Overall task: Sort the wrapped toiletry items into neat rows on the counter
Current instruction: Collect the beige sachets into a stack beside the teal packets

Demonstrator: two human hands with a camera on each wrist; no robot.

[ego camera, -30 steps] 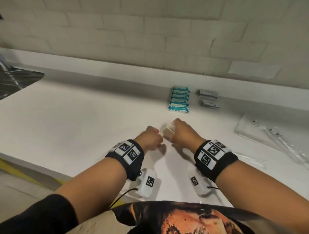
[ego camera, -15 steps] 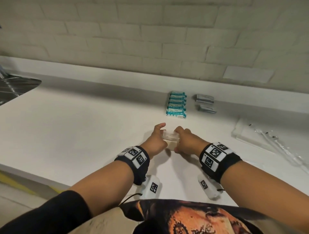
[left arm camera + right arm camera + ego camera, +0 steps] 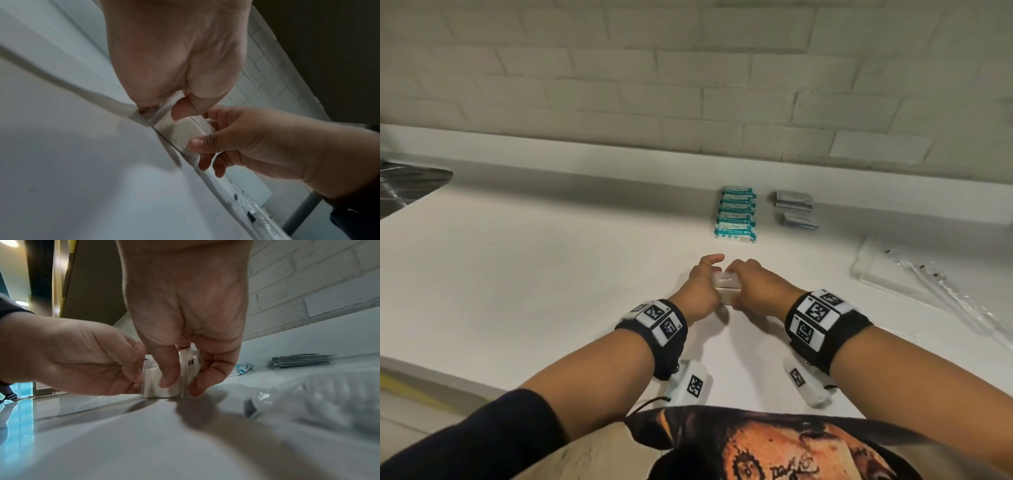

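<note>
A small stack of clear-wrapped white packets (image 3: 726,287) (image 3: 180,129) (image 3: 152,382) stands on the white counter (image 3: 551,274), held from both sides. My left hand (image 3: 703,286) (image 3: 115,360) grips its left end, index finger stretched forward. My right hand (image 3: 751,287) (image 3: 207,142) pinches its right end, thumb on the near face and fingers behind. A row of teal-and-white packets (image 3: 736,216) lies further back. Grey sachets (image 3: 792,205) in two small piles lie to their right.
Clear plastic bags (image 3: 928,284) with long thin items sprawl over the counter at the right. A metal sink (image 3: 404,185) sits at the far left. A low white ledge and a brick wall (image 3: 688,85) close the back.
The packets went from a loose lifted hold to standing on the counter between both hands. My left index finger has stretched out. The hands sit slightly lower and closer to me.
</note>
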